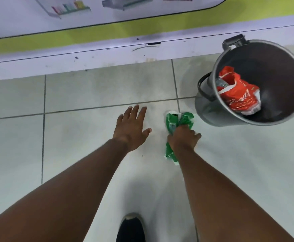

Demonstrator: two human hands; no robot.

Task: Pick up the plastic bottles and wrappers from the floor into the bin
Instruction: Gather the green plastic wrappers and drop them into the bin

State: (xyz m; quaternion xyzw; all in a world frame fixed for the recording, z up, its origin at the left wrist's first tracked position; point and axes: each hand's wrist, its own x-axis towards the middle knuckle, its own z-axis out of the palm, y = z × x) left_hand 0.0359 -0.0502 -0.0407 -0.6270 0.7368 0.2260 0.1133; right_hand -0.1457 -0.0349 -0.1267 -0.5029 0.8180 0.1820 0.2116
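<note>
My right hand (182,138) is shut on a crumpled green wrapper (179,120), which sticks out above and below my fist over the pale tiled floor. My left hand (131,127) hovers open to its left, fingers spread, holding nothing. A grey metal bin (210,110) stands at the right, just beyond the green wrapper. Inside it lies a red and white wrapper (238,95) with something clear and plastic partly hidden under it.
A white and yellow-green counter base (108,56) runs along the far side of the floor. The bin's dark lid hinge (233,41) sits at its back. My black shoe (131,227) shows at the bottom edge.
</note>
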